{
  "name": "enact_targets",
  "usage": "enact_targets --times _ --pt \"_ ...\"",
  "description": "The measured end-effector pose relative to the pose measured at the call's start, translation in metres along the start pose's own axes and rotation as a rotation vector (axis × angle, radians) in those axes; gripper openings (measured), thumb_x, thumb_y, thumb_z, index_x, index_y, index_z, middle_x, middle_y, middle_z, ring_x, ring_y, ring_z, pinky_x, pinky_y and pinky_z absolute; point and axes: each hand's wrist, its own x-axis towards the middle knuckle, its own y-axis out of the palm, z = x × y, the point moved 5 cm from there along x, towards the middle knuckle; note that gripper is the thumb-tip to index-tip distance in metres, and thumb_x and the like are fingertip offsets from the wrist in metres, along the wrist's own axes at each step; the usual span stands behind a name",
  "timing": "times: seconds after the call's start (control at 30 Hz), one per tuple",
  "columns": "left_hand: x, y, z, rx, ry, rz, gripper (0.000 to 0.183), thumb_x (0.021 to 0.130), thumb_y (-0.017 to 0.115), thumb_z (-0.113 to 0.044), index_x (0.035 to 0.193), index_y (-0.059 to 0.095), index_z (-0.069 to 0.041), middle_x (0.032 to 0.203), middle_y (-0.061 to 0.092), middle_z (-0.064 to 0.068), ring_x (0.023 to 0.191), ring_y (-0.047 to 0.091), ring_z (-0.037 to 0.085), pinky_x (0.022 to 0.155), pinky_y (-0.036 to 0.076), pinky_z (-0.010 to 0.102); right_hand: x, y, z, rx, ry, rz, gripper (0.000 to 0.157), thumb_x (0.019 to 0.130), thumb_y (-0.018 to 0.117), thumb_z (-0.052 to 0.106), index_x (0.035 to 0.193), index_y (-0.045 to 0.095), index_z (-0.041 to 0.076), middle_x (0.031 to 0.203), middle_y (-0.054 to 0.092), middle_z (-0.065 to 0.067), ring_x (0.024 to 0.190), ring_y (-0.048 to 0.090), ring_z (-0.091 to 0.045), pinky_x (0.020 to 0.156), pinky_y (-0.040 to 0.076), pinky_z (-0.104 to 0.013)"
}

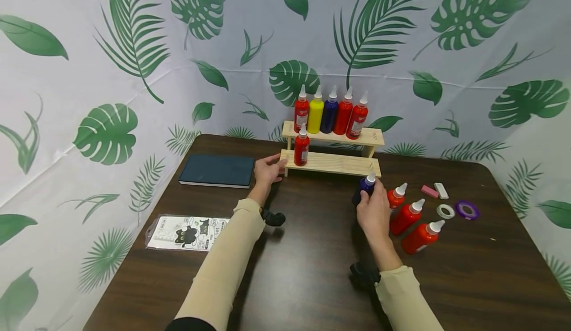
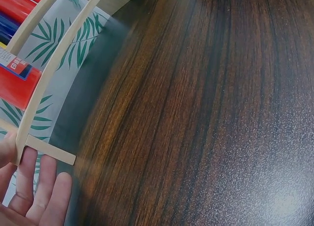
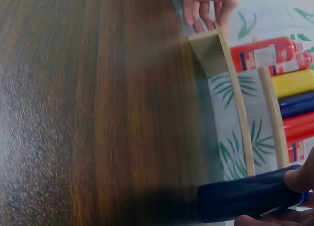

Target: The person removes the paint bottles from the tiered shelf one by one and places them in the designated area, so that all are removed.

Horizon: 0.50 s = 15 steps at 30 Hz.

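Note:
My right hand (image 1: 373, 213) grips a dark blue paint bottle (image 1: 367, 184) with a white nozzle, raised just in front of the right end of a two-step wooden rack (image 1: 334, 163). In the right wrist view the blue bottle (image 3: 245, 194) lies across the lower right, thumb and fingers round its upper part. My left hand (image 1: 266, 171) holds the left end of the rack's lower step; in the left wrist view its fingers (image 2: 48, 177) are at the end support. On that step stands one red bottle (image 1: 301, 148). Several red, yellow (image 1: 315, 115) and blue bottles line the upper step.
Three red bottles (image 1: 406, 218) stand on the table right of my right hand. Beyond them lie a purple tape roll (image 1: 467, 210), a white roll (image 1: 445, 211), a pink block (image 1: 429, 191) and a white block (image 1: 441, 191). A dark notebook (image 1: 217, 169) and a cat-print packet (image 1: 187, 232) lie left.

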Motion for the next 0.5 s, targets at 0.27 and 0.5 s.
enact_targets --times 0.27,0.5 --pt "0.0002 0.0019 0.0009 0.001 -0.001 0.022 0.034 0.083 0.076 -0.027 0.116 0.071 -0.017 0.091 0.073 0.012 0.082 0.072 0.025 0.063 0.058 0.034 0.0024 0.0006 -0.0034 -0.028 0.031 0.002 0.052 0.097 0.051 0.01 0.143 0.031 -0.001 0.136 0.044 -0.03 0.125 0.044 -0.046 0.101 0.031 -0.065" --pt "0.0032 -0.0016 0.0008 0.011 -0.006 0.006 0.035 0.082 0.077 -0.028 0.115 0.072 -0.018 0.089 0.073 0.009 0.079 0.072 0.022 0.06 0.058 0.031 0.005 0.0011 0.0001 -0.036 0.038 0.105 0.071 0.096 0.056 0.021 0.151 0.017 0.002 0.143 0.035 -0.031 0.13 0.038 -0.046 0.104 0.028 -0.064"
